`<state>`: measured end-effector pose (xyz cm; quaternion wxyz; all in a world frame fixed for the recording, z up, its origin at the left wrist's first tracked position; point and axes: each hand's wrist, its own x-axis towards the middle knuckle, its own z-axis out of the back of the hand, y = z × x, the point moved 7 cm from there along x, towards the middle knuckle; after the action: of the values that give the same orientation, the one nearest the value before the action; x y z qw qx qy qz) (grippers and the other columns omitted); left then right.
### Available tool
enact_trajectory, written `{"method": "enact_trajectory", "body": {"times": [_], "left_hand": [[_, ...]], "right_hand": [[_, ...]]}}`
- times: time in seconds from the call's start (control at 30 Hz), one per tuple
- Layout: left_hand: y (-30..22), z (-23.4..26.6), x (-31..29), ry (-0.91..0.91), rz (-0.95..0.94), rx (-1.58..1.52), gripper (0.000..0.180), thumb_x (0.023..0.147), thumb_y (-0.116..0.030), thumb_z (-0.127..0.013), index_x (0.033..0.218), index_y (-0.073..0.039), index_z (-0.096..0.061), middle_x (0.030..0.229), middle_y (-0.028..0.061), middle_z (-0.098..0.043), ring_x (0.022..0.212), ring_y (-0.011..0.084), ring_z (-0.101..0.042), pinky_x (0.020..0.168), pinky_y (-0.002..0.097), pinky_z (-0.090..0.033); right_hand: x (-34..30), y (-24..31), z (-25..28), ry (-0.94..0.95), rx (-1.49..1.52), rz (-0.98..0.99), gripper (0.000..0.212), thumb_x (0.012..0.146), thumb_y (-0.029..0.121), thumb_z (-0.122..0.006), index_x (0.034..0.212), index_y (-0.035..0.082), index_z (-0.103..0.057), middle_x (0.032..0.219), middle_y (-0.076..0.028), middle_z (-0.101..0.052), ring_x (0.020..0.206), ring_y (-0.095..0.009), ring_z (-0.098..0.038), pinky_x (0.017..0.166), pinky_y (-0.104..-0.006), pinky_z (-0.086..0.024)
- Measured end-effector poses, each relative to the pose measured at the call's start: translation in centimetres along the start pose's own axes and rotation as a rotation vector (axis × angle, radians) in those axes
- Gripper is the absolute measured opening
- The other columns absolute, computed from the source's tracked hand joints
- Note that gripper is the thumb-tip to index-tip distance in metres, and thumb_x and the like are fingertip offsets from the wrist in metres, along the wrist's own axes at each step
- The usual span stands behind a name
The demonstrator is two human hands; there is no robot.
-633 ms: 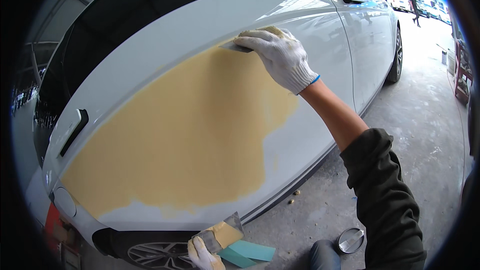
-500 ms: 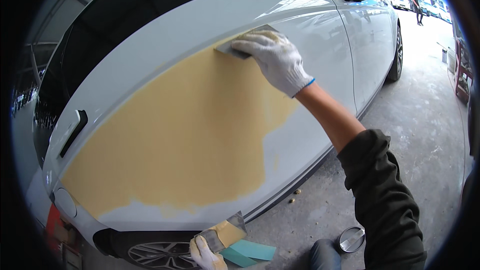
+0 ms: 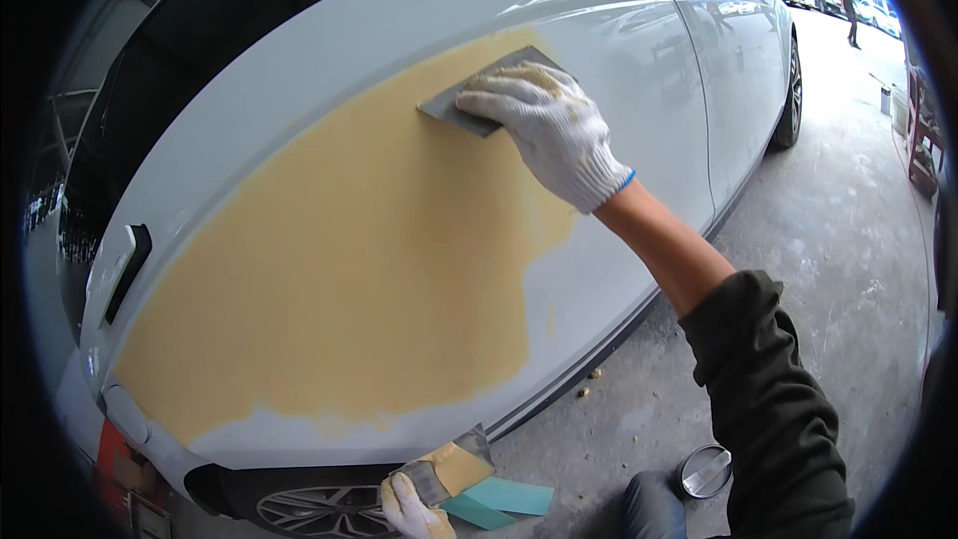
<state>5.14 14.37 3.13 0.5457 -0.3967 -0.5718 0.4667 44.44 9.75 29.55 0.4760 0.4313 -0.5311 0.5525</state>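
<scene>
A large patch of tan body filler (image 3: 369, 269) covers much of the white car's side (image 3: 629, 90). In a white knit glove, my right hand (image 3: 554, 125) grips a flat grey filler spreader (image 3: 479, 105), whose blade rests on the upper part of the patch. Low in the view, beside the wheel (image 3: 324, 509), my gloved left hand (image 3: 409, 509) holds a second grey spreader (image 3: 424, 481) loaded with a lump of tan filler (image 3: 459, 469). Part of the left hand is cut off by the lower edge.
Green sheets (image 3: 504, 501) lie just past the left hand. A round tin (image 3: 706, 471) stands on the concrete floor (image 3: 798, 269) near my knee (image 3: 654, 509). Small lumps (image 3: 589, 384) lie by the sill. A person (image 3: 848, 10) is far off at the upper right.
My right hand and its spreader have shifted slightly down the panel, uncovering more filler above the blade. My left hand stays nearly in place. The distant person has moved right in view.
</scene>
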Motion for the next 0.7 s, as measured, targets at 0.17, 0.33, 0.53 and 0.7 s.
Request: {"method": "enact_trajectory", "body": {"times": [0.17,0.33,0.53,0.7], "left_hand": [[1.3,0.1,0.6,-0.028,0.06,-0.043,0.032,0.101,-0.029,-0.055,0.096,0.001,-0.062,0.092,0.0114,-0.065,0.079,0.019,-0.06,0.071,0.0328,-0.05],[1.3,-0.9,0.6,0.005,0.143,-0.076,0.032,0.101,-0.029,-0.055,0.097,0.002,-0.062,0.092,0.0114,-0.065,0.079,0.0188,-0.061,0.071,0.0321,-0.05],[0.1,-1.5,0.6,0.034,0.073,0.082,0.035,0.101,-0.031,-0.054,0.099,0.004,-0.062,0.094,0.0148,-0.065,0.082,0.0224,-0.06,0.073,0.0354,-0.05],[-0.8,-1.5,0.3,0.001,0.017,0.085,0.041,0.101,-0.032,-0.054,0.102,0.008,-0.061,0.095,0.0198,-0.064,0.083,0.0277,-0.06,0.076,0.0386,-0.049]], "right_hand": [[-6.0,1.7,-0.6,0.067,0.016,-0.054,0.042,0.079,-0.001,-0.06,0.116,0.019,-0.069,0.119,-0.001,-0.068,0.116,-0.023,-0.06,0.108,-0.0461,-0.043],[-12.3,3.8,-1.3,0.084,0.042,-0.074,0.045,0.078,0.003,-0.062,0.118,0.021,-0.069,0.121,0.001,-0.067,0.115,-0.021,-0.061,0.107,-0.0467,-0.045],[-17.0,4.8,-0.8,0.169,0.014,-0.101,0.043,0.079,0.004,-0.064,0.118,0.022,-0.069,0.122,0.001,-0.066,0.115,-0.02,-0.061,0.106,-0.0447,-0.045],[-9.5,-0.3,2.3,0.026,-0.029,-0.103,0.036,0.083,0.005,-0.063,0.115,0.02,-0.069,0.115,-0.002,-0.069,0.113,-0.022,-0.062,0.106,-0.0427,-0.044]]}}
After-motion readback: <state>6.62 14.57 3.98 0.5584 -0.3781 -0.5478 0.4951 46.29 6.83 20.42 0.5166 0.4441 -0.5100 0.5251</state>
